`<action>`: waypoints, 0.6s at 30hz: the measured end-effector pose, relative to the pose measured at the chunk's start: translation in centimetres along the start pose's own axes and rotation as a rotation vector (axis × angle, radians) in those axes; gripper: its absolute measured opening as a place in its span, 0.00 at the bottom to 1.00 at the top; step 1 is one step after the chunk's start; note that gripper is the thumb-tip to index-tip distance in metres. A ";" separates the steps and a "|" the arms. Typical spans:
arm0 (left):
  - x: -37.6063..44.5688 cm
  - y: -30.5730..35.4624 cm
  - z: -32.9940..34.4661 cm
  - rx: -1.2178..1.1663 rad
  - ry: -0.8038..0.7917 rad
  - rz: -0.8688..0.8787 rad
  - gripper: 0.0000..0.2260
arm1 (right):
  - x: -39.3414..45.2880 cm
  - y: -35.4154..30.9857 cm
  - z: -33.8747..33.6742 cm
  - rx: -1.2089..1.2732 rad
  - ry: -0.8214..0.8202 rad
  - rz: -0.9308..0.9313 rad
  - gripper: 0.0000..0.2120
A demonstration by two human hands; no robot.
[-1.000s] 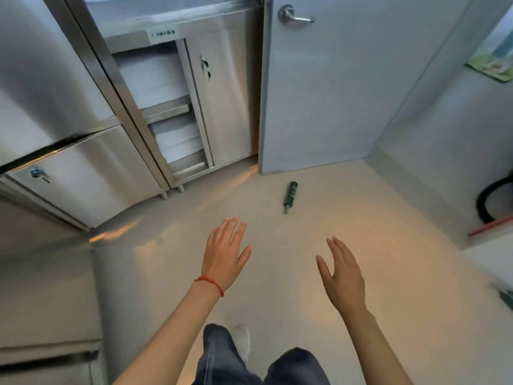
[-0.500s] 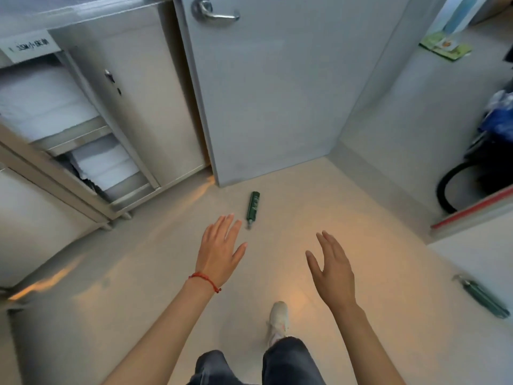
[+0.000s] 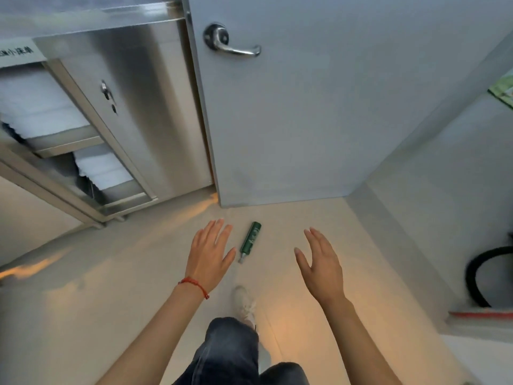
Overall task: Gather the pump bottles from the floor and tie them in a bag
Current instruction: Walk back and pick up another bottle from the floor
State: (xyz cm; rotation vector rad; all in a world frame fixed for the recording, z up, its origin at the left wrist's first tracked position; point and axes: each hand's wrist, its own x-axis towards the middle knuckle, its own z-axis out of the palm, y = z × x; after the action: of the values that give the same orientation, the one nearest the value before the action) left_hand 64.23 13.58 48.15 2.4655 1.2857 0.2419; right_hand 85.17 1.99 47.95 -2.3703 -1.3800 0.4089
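**One green pump bottle on the floor, both hands empty**

A green pump bottle [image 3: 250, 238] lies on its side on the pale floor [image 3: 111, 273], its nozzle end pointing toward the person, its base toward the grey door [image 3: 305, 120]. It sits near the foot of that door, between the two raised hands as seen from the head camera.

The left hand [image 3: 208, 255] is held out with fingers straight and spread, holding nothing; its thumb appears just beside the bottle's nozzle end, but contact cannot be confirmed. A red cord bracelet [image 3: 194, 284] circles the left wrist. The right hand [image 3: 322, 263] is likewise held flat, fingers extended, nothing in its grip, and stands apart from the bottle.

A white shoe [image 3: 244, 302] is planted below the bottle. To the left stands a steel cabinet [image 3: 144, 107] with folded white linen [image 3: 36, 107] on its shelves.
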 end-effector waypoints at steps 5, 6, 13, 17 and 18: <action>6.6 -1.0 -0.4 -0.034 0.049 -0.122 0.29 | 9.3 -1.2 -0.3 -0.001 -0.083 -0.115 0.23; 7.6 -1.2 -0.7 -0.036 0.057 -0.151 0.29 | 10.9 -1.6 -0.4 -0.007 -0.105 -0.151 0.23; 11.5 -2.4 -0.6 -0.034 0.115 -0.403 0.23 | 21.6 -4.9 0.5 -0.041 -0.262 -0.413 0.23; 13.0 -1.9 0.3 -0.053 0.207 -0.625 0.22 | 27.2 -6.7 1.9 -0.065 -0.401 -0.640 0.22; 13.3 -1.6 0.5 -0.052 0.227 -0.689 0.22 | 28.5 -7.1 2.2 -0.074 -0.449 -0.698 0.22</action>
State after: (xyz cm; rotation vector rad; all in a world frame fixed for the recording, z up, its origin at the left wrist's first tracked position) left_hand 70.80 25.25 46.95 1.8432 2.0932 0.3678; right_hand 92.42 30.56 47.32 -1.7277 -2.3250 0.7070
